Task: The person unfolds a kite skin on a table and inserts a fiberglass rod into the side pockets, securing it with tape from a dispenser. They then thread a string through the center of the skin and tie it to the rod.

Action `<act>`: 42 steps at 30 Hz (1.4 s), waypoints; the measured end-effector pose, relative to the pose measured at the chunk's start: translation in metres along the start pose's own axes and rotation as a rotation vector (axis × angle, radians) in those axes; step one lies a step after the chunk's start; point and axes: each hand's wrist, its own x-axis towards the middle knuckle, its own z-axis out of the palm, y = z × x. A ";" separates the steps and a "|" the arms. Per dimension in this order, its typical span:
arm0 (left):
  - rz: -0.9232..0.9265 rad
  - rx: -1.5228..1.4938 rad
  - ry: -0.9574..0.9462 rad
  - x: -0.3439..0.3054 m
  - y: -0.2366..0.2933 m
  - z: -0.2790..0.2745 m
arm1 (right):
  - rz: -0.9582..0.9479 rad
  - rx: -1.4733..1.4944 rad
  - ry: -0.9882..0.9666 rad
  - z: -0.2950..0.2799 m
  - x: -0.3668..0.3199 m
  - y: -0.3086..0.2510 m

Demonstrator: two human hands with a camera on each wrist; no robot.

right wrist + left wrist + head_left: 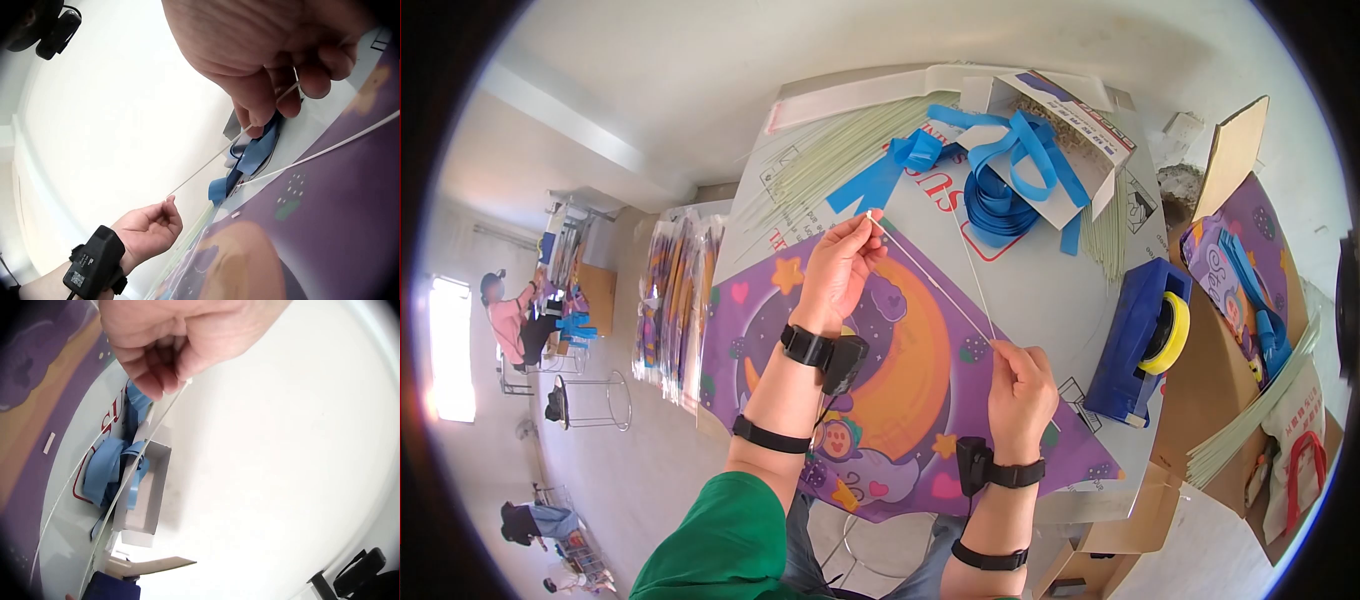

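A thin pale rod [930, 281] is stretched between both hands above a purple printed sheet [745, 325] with an orange moon. My left hand [840, 268] pinches the rod's upper end between thumb and fingertips; in the left wrist view that hand [187, 337] shows the rod's tip at its fingertips. My right hand [1020, 398] grips the rod lower down, and in the right wrist view the rod passes between the fingers of this hand [281, 62]. A second thin pale line [337, 145] runs over the sheet.
Blue ribbon [998, 210] lies by an open white box [1050, 205] at the table's back, beside bundled pale rods [830, 165]. A blue tape dispenser [1125, 350] stands right. Packed prints [680, 300] lie left; a box with prints and rods is far right. People sit in the background.
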 end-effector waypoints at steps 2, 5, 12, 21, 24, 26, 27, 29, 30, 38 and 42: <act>-0.002 -0.004 0.004 0.000 0.000 0.000 | 0.001 -0.003 0.000 0.000 0.000 0.000; -0.005 -0.014 0.004 -0.001 0.000 0.000 | 0.019 0.004 -0.007 0.001 0.000 0.000; -0.017 -0.030 0.007 -0.001 0.001 -0.001 | 0.022 -0.003 -0.007 0.002 -0.001 0.001; 0.242 0.385 0.103 0.002 -0.006 -0.005 | -0.005 -0.038 0.000 0.002 -0.001 0.001; 0.393 0.621 0.187 -0.002 -0.006 -0.002 | -0.024 -0.045 0.010 0.002 0.000 0.001; 0.428 0.637 0.187 0.000 -0.008 -0.004 | -0.034 -0.047 0.016 0.002 0.000 0.001; 0.464 0.654 0.188 0.000 -0.008 -0.006 | -0.035 -0.047 0.017 0.002 -0.001 0.001; 0.475 0.681 0.191 0.001 -0.008 -0.007 | -0.035 -0.048 0.019 0.002 0.000 0.001; 0.486 0.709 0.195 0.001 -0.008 -0.007 | -0.038 -0.043 0.016 0.001 0.000 0.001; 0.746 1.089 0.246 -0.003 -0.001 -0.005 | -0.102 0.023 -0.018 0.002 0.001 0.002; 0.769 1.200 0.234 -0.007 -0.001 -0.004 | -0.261 0.037 -0.058 0.007 0.001 0.007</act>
